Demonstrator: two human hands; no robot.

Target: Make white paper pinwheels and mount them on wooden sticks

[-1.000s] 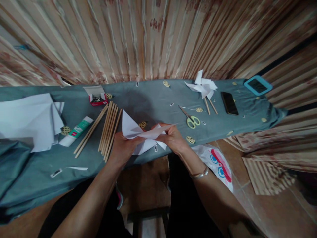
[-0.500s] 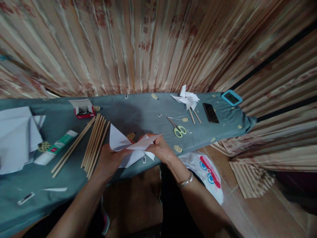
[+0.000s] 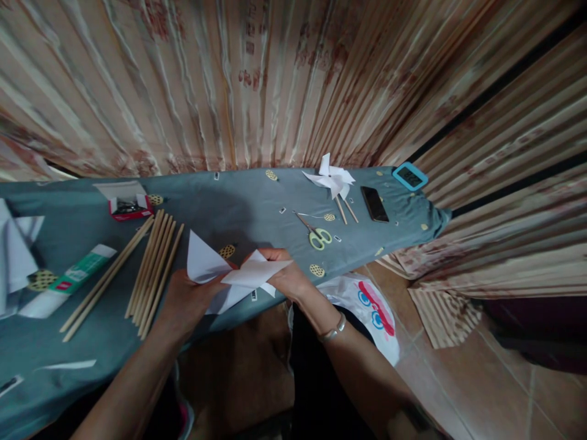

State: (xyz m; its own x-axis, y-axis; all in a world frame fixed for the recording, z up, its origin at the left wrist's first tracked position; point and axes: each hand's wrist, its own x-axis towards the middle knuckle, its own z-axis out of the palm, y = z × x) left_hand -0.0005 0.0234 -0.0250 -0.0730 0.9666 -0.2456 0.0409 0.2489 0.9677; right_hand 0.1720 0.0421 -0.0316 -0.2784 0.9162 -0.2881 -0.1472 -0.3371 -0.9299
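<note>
A white paper pinwheel with folded blades is held between both hands just above the table's front edge. My left hand grips its left side, the thumb pressed toward the centre. On the right side my right hand is closed on the paper, its fingers partly behind a blade. Left of my left hand lie several wooden sticks. Beyond my right hand rest scissors with pale green handles. Farther back are finished-looking white pinwheels on sticks.
On the blue-grey cloth stand an open red box of small metal pieces, a green-and-white glue tube and paper sheets. A phone and a blue-framed digital clock lie at the right. A white plastic bag hangs below.
The view has turned slightly to the right, so the table things appear shifted left. Both hands still hold the paper pinwheel, with its front blade tilted a little differently.
</note>
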